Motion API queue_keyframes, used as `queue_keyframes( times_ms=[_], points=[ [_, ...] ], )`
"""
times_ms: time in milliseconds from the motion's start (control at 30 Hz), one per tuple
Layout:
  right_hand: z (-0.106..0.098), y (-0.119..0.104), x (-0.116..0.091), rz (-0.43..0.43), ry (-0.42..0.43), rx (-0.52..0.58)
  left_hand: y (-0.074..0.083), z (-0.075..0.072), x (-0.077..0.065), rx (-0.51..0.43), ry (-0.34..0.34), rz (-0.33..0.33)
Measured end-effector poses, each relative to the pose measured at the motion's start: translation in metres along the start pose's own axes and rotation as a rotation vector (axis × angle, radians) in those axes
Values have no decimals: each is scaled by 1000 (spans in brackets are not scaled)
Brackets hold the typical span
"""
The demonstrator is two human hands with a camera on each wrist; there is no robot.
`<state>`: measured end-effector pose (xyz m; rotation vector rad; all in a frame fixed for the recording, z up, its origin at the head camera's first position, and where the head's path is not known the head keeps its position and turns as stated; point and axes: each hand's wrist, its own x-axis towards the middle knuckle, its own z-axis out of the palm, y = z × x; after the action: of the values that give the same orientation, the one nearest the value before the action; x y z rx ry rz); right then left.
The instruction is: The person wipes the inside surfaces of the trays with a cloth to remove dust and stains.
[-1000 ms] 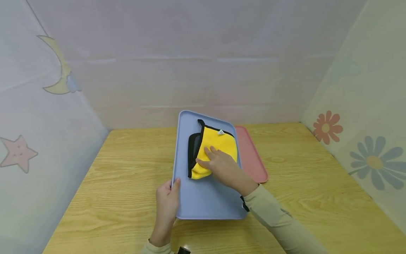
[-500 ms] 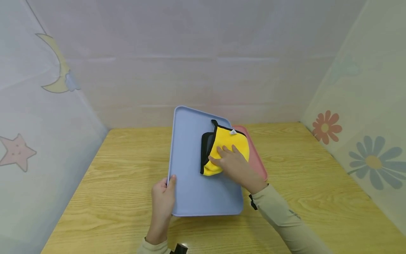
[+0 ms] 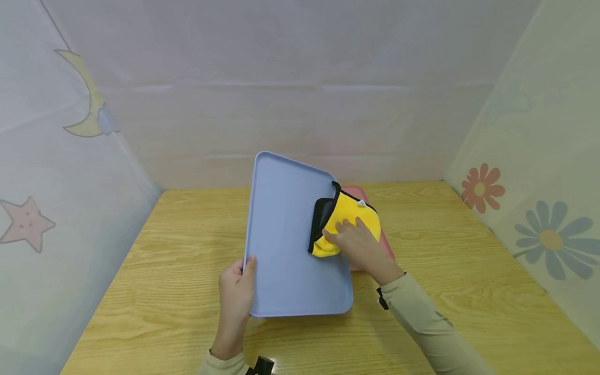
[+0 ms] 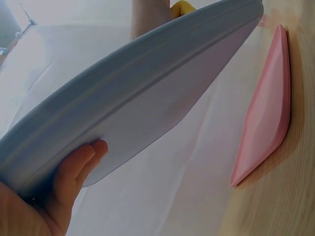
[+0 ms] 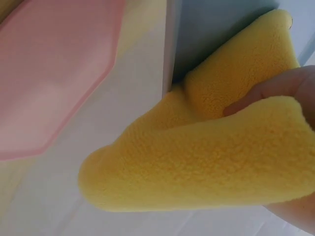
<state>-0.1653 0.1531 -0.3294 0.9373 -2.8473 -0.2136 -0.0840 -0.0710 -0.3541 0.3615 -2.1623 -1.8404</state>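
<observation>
A blue tray [image 3: 286, 234] is held up at a tilt above the table. My left hand [image 3: 236, 291] grips its left edge near the lower corner, thumb on the inner face; in the left wrist view its fingers [image 4: 74, 172] curl under the tray's underside [image 4: 147, 113]. A yellow cloth [image 3: 356, 213] with black trim and a small white tag lies across the tray's right side, its dark grey reverse showing at the left fold. My right hand [image 3: 361, 247] presses on the cloth with spread fingers. Fluffy yellow cloth [image 5: 197, 157] hangs past the tray's edge in the right wrist view.
A pink tray [image 3: 353, 192] lies on the wooden table [image 3: 187, 245], behind the blue tray and partly hidden by it. Pale fabric walls with printed shapes stand at the back and both sides.
My right hand has slid the cloth rightward across the blue tray, to and over its right edge. The blue tray and my left hand have shifted slightly left and up.
</observation>
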Motion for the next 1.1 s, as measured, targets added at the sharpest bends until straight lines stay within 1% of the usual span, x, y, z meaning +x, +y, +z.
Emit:
queue_keyframes(
  times_ms=[133,300,367,600,700,867,1100],
  points=[
    [4,0,-2,-25,2,19,-2,1,0,-2,-8,2],
    [9,-5,-3,-39,47,105,-4,2,0,-2,-1,8],
    [10,-8,-2,-31,61,130,-3,2,0,-7,2,15],
    [6,-23,2,4,23,173,-3,2,-1,1,-1,21],
    [5,-29,4,-6,53,171,-2,2,-2,5,-3,21],
    [3,-40,8,-38,126,129,-1,3,-4,17,4,18],
    [-1,-52,13,-72,187,95,-1,3,-5,31,-7,-16]
  ],
)
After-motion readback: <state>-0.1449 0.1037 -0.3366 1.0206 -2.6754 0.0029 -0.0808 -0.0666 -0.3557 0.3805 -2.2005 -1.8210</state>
